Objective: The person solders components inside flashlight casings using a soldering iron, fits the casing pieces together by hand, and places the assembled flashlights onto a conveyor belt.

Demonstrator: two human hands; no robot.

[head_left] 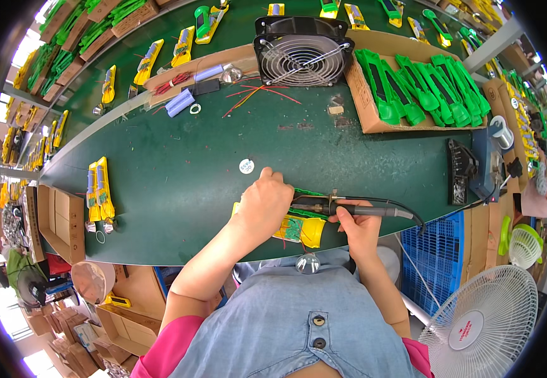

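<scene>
- Left hand [262, 203] is curled down on the yellow shell [305, 230], fingers closed over its top edge, pinning it to the green bench [179, 189].
- Right hand [356, 225] has fingers wrapped tight round the soldering iron [349, 208], tip pointing to 9 o'clock, right next to the left fingers.
- Fan [303, 51] sits at 12 o'clock, well apart.

open green mat [179, 183] left of hands, fan [303, 53] behind

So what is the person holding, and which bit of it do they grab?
The right hand holds a soldering iron by its dark handle, tip pointing left. The left hand presses on a yellow casing; whether it grips anything cannot be told.
</scene>
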